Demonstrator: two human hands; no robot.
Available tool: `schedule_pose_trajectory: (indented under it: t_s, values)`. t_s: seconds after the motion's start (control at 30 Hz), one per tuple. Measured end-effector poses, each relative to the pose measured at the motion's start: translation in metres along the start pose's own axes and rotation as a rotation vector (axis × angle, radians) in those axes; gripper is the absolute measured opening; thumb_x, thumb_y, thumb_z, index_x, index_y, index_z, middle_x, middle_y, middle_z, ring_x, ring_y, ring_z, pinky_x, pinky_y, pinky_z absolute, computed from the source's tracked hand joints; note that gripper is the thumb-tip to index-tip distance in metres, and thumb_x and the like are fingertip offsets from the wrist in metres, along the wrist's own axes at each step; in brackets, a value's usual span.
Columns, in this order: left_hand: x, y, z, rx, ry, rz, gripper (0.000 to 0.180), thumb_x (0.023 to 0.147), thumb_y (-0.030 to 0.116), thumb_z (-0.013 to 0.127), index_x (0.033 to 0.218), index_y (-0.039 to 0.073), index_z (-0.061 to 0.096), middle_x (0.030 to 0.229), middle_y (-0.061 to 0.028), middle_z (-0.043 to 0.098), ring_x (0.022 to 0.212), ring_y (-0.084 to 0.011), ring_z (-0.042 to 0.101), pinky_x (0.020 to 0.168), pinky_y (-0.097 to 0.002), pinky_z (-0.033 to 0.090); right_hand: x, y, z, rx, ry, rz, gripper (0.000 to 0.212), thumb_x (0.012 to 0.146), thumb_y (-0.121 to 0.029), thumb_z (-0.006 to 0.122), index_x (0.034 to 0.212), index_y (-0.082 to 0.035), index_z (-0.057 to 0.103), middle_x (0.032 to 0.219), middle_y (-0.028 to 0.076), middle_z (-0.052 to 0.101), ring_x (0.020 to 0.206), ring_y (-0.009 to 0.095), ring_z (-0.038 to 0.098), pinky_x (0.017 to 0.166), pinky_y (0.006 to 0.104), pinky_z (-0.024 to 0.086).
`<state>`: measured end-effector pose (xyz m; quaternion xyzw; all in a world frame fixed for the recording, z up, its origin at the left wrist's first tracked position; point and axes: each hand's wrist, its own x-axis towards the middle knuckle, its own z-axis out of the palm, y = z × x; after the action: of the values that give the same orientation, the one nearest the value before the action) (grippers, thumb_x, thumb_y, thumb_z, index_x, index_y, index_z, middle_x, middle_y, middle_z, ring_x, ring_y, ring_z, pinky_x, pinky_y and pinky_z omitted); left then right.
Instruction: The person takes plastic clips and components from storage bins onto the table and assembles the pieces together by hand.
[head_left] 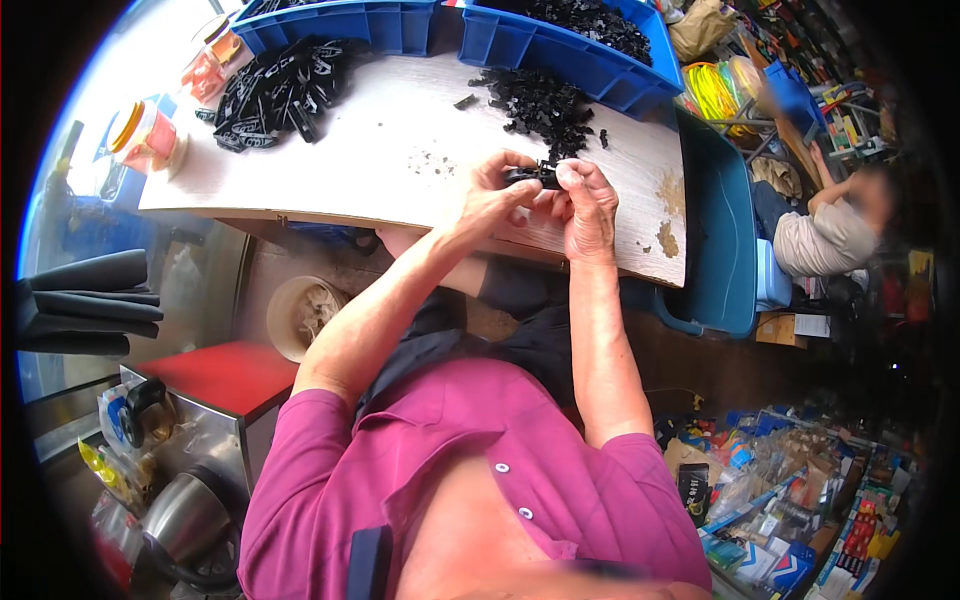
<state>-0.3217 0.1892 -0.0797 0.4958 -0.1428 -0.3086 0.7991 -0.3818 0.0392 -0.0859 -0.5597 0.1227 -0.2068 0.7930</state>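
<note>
Both hands meet over the near edge of the pale wooden table (400, 130). My left hand (487, 195) is closed round a small black plastic part (530, 176), thumb and fingers on its left end. At its right end, my right hand (585, 205) pinches the same part; the fingertips hide some of it. Just beyond the hands lies a loose heap of small black plastic pieces (545, 115). Farther left is a pile of longer black plastic parts (285, 95).
Two blue bins, a left one (350, 32) and a right one (570, 60), line the table's far side. Clear jars (148, 138) stand at the left corner. A teal tub (718, 230) adjoins the right edge; beyond it sits another person (825, 240). A bucket (285, 318) stands below left.
</note>
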Motion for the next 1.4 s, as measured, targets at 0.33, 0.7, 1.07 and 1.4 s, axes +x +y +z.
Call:
schedule_pose_trajectory:
  t_s: [0.33, 0.7, 1.07, 1.4]
  values:
    - [0.011, 0.000, 0.000, 0.034, -0.038, 0.005, 0.025, 0.082, 0.013, 0.070, 0.104, 0.003, 0.065, 0.082, -0.0021, 0.066, 0.064, -0.0070, 0.059, 0.060, -0.0211, 0.049, 0.000, -0.006, 0.001, -0.012, -0.057, 0.037, 0.011, 0.084, -0.011, 0.073, 0.092, -0.006, 0.069, 0.075, 0.000, 0.067, 0.061, 0.005, 0.057, 0.058, 0.0184, 0.043]
    - [0.024, -0.013, -0.003, -0.063, 0.155, -0.147, 0.016, 0.086, 0.020, 0.067, 0.093, 0.005, 0.067, 0.077, -0.0059, 0.065, 0.064, -0.0126, 0.064, 0.057, -0.0237, 0.051, 0.006, -0.003, 0.000, -0.156, -0.053, 0.057, 0.014, 0.081, -0.014, 0.074, 0.091, -0.006, 0.067, 0.072, 0.001, 0.064, 0.060, 0.006, 0.057, 0.054, 0.0205, 0.043]
    - [0.019, -0.017, 0.002, -0.192, 0.192, 0.024, 0.010, 0.090, 0.011, 0.066, 0.095, 0.003, 0.064, 0.078, -0.0062, 0.064, 0.059, -0.0104, 0.061, 0.058, -0.0223, 0.054, 0.012, -0.015, 0.007, -0.307, -0.064, 0.270, 0.030, 0.086, -0.028, 0.070, 0.079, -0.002, 0.058, 0.065, 0.003, 0.056, 0.047, 0.008, 0.050, 0.045, 0.0314, 0.053]
    - [0.018, -0.022, -0.002, 0.072, 0.097, 0.116, 0.020, 0.090, 0.015, 0.067, 0.101, -0.001, 0.066, 0.087, -0.0054, 0.067, 0.081, -0.0139, 0.063, 0.074, -0.0282, 0.052, 0.006, 0.001, 0.008, -0.275, 0.106, 0.022, 0.023, 0.081, -0.019, 0.066, 0.067, -0.005, 0.055, 0.058, 0.001, 0.052, 0.048, 0.009, 0.049, 0.041, 0.0278, 0.043]
